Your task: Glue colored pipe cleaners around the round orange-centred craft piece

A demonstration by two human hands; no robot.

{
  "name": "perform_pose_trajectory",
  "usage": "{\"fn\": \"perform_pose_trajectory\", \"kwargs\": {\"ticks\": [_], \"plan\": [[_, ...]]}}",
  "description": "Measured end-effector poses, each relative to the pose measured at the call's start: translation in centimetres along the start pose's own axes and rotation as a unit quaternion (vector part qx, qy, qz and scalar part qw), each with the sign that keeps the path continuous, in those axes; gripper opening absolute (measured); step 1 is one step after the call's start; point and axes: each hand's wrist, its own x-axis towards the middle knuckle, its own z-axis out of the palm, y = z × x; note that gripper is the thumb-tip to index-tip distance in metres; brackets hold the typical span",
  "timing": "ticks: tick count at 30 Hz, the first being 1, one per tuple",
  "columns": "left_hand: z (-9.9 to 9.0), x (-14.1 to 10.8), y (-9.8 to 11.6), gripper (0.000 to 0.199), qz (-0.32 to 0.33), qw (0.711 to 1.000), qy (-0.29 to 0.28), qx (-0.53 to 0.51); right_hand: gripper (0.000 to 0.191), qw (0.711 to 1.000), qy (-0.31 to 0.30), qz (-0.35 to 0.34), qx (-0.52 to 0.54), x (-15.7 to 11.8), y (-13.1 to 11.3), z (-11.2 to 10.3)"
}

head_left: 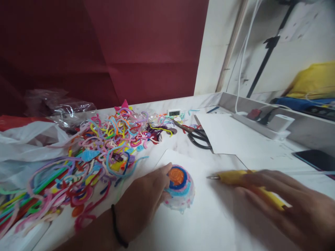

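My left hand (146, 195), with a black band at the wrist, has its fingers closed on the left side of a small dome (180, 188). The dome is topped with an orange coil (176, 176) ringed in blue, pink and light blue; its lower part looks clear with pink spots. It rests on a white sheet (201, 223). To the right, my right hand (285, 205) grips what looks like a yellow hot glue gun (232, 177), somewhat blurred. Its metal nozzle (213, 177) points left toward the dome, apart from it.
A heap of colourful pipe cleaners (104, 153) covers the left side, beside plastic bags (28, 143). Black-handled scissors (199, 137) and a small digital display (174, 113) lie behind. At right are a white board (230, 134), a power strip (261, 126) and a phone (315, 158).
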Motion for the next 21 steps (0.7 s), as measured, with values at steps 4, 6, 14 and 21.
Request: {"fn": "perform_pose_trajectory", "kwargs": {"ticks": [4,6,14,21], "plan": [[-0.1,0.1,-0.1,0.061,-0.008,1.000,-0.003,-0.026,0.023,0.987,-0.068,-0.142,0.035,2.3,-5.1,1.7],[0.0,0.0,-0.2,0.057,-0.005,1.000,-0.006,-0.029,0.026,0.981,-0.075,-0.171,0.055,3.2,-6.9,2.6],[0.1,-0.1,-0.5,0.049,0.000,0.998,0.005,-0.063,0.021,0.978,-0.122,-0.150,0.082,4.4,-9.2,4.9],[-0.2,0.2,-0.4,0.048,-0.037,0.993,-0.011,-0.113,0.017,0.977,-0.141,-0.149,0.054,4.8,-9.8,5.1]]}}
